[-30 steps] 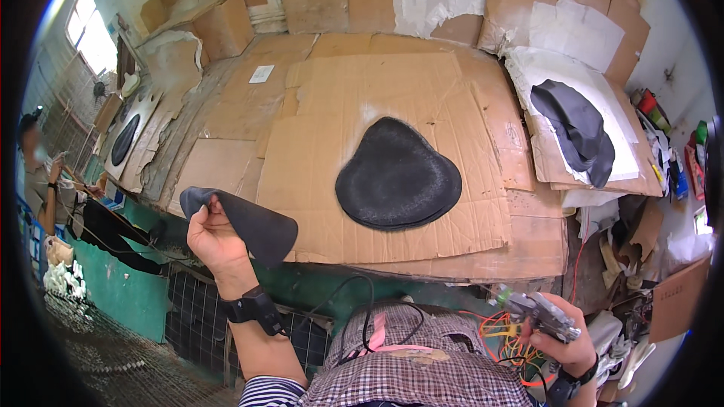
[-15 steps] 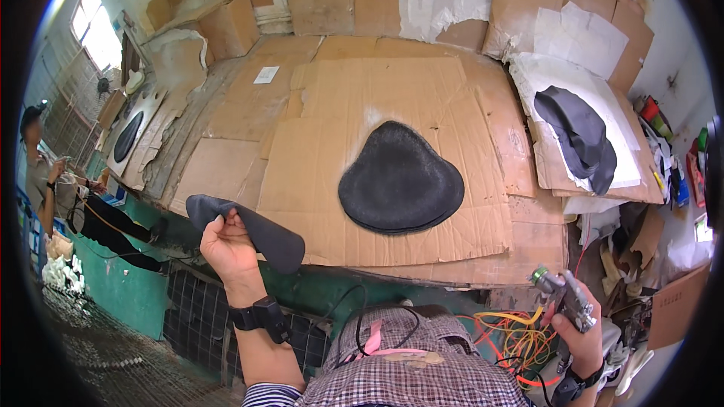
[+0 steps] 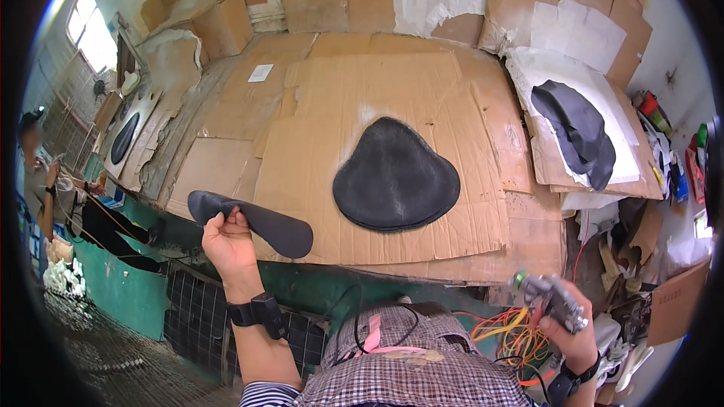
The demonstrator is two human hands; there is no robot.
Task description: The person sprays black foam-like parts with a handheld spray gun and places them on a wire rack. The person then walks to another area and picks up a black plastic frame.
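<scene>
My left hand (image 3: pixel 226 241) pinches a dark, saddle-shaped foam piece (image 3: pixel 256 218) and holds it up in front of the table's near left edge. My right hand (image 3: pixel 569 324) grips a grey metal spray gun (image 3: pixel 547 298) low at the right, below the table edge. A larger black saddle-shaped piece (image 3: pixel 394 177) lies flat in the middle of the cardboard-covered table (image 3: pixel 317 105), apart from both hands. A stack of similar dark pieces (image 3: pixel 577 132) rests on white paper at the right.
Another person (image 3: pixel 41 181) stands at the far left beside a green bench. A dark piece on a white board (image 3: pixel 124 139) lies at the left. Orange cables (image 3: pixel 513 332) hang by my right hand. Bottles and clutter (image 3: pixel 671 151) crowd the right edge.
My left hand with the dark piece has stayed almost in place. My right hand has shifted the spray gun a little, keeping it low at the right.
</scene>
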